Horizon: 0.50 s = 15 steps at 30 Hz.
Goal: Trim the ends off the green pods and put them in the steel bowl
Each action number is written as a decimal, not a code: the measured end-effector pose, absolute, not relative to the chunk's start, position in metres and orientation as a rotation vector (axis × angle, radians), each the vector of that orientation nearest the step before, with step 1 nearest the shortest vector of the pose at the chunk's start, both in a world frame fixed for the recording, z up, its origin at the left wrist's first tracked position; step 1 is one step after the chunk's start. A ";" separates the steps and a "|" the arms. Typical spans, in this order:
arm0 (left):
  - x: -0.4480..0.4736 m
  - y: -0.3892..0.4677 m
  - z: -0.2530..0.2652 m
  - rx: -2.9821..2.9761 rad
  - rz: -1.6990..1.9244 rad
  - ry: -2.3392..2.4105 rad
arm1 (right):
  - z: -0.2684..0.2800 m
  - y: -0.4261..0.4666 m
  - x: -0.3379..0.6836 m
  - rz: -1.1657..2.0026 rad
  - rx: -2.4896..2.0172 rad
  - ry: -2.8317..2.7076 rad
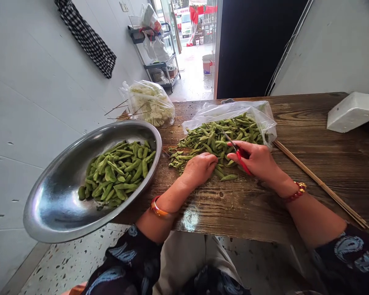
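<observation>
The red banner [181,11] outside seems lettered, but illegible.

Most of your light is daylight from the doorway [193,67] at upper centre, bright enough to wash the floor there nearly white. Glare streaks the metal basin [57,205] at left, and a pale patch shines on the bench [240,209] at lower centre. Your left hand [199,169] and right hand [254,157] look fairly sharp (the wide lens stretches things near the edges).
</observation>
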<state>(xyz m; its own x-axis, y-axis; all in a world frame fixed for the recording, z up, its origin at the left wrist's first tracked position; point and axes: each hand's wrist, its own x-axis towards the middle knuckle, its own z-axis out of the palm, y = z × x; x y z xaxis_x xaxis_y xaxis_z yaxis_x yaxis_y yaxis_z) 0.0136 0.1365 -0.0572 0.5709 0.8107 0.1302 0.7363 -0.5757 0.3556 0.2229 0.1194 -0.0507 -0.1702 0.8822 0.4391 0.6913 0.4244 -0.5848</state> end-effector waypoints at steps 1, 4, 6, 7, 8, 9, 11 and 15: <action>0.014 0.136 -0.057 2.532 0.403 1.281 | -0.051 0.119 0.223 0.326 -1.335 -1.927; 0.018 0.132 -0.056 2.534 0.355 1.301 | -0.052 0.120 0.222 0.331 -1.339 -1.936; 0.020 0.131 -0.055 2.541 0.321 1.294 | -0.053 0.120 0.222 0.323 -1.335 -1.946; 0.020 0.131 -0.055 2.537 0.308 1.279 | -0.054 0.120 0.223 0.317 -1.333 -1.951; 0.020 0.131 -0.054 2.523 0.299 1.259 | -0.054 0.120 0.223 0.310 -1.332 -1.954; 0.019 0.132 -0.054 2.501 0.293 1.240 | -0.055 0.121 0.223 0.306 -1.334 -1.956; 0.016 0.135 -0.053 2.436 0.284 1.224 | -0.055 0.121 0.224 0.302 -1.339 -1.955; 0.007 0.138 -0.050 2.339 0.288 1.223 | -0.056 0.121 0.225 0.293 -1.336 -1.959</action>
